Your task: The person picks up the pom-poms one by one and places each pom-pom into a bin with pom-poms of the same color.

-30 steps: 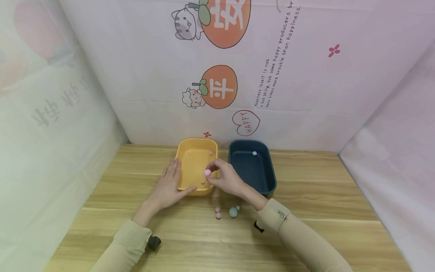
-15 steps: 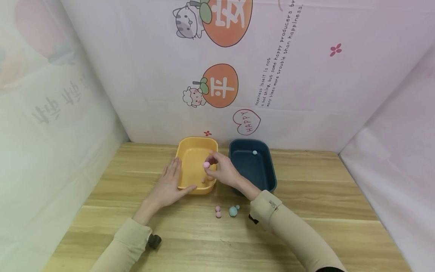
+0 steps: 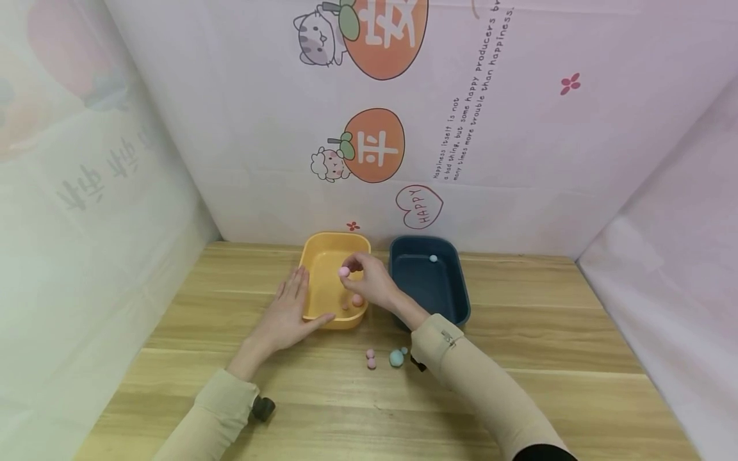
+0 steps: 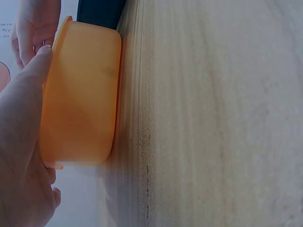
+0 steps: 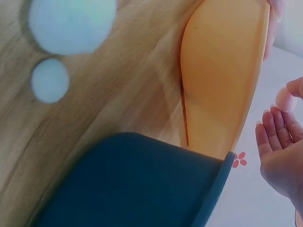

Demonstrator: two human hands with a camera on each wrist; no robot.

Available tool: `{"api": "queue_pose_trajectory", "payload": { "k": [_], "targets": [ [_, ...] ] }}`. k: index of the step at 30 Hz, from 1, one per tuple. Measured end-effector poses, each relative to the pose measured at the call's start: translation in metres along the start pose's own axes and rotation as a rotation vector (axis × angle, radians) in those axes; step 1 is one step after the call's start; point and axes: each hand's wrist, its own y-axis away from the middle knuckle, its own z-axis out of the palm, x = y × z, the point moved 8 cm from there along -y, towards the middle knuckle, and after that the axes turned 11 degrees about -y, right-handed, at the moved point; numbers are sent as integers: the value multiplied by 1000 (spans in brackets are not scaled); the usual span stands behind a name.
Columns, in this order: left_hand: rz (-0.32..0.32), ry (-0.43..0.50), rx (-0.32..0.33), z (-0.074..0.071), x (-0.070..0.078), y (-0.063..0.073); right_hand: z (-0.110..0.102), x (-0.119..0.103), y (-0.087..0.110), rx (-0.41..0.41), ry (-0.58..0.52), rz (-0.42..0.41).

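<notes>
My right hand (image 3: 373, 283) pinches a pink ball (image 3: 344, 272) between thumb and fingertips, above the yellow bin (image 3: 323, 266). In the right wrist view this pink ball (image 5: 286, 99) shows at the right edge. My left hand (image 3: 285, 320) rests on the yellow bin, fingers stretched along its left rim and thumb along the near rim. A larger pink ball (image 3: 358, 299) and a small pink one (image 3: 345, 307) lie inside the bin near its front right corner. The right hand hides the bin's back right part.
Right of the yellow bin stands a dark blue bin (image 3: 423, 288) holding a pale blue ball (image 3: 434, 258). On the wooden table in front lie two pink balls (image 3: 371, 363), a larger blue-green ball (image 3: 396, 358) and a small one (image 3: 405, 351). A printed cloth wall (image 3: 507, 218) rises behind.
My right hand has moved left and slightly farther away over the yellow bin, carrying the pink ball. The larger pink ball in the bin has come into sight. The left hand stays put.
</notes>
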Motion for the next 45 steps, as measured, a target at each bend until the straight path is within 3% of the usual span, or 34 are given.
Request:
{"api": "queue_pose_trajectory", "payload": {
  "k": [9,21,38,45],
  "targets": [
    [10,1,10,2,1,-1,2,5,-3,8,25,6],
    [5,-10,8,-2,1,-1,-1,2,12,-23,-56,1],
    [7,-2,15,0,0,2,-10,-14,66,-30,-26,-106],
    [6,-2,12,1,0,0,-17,-12,93,-39,-22,-100]
  ]
}}
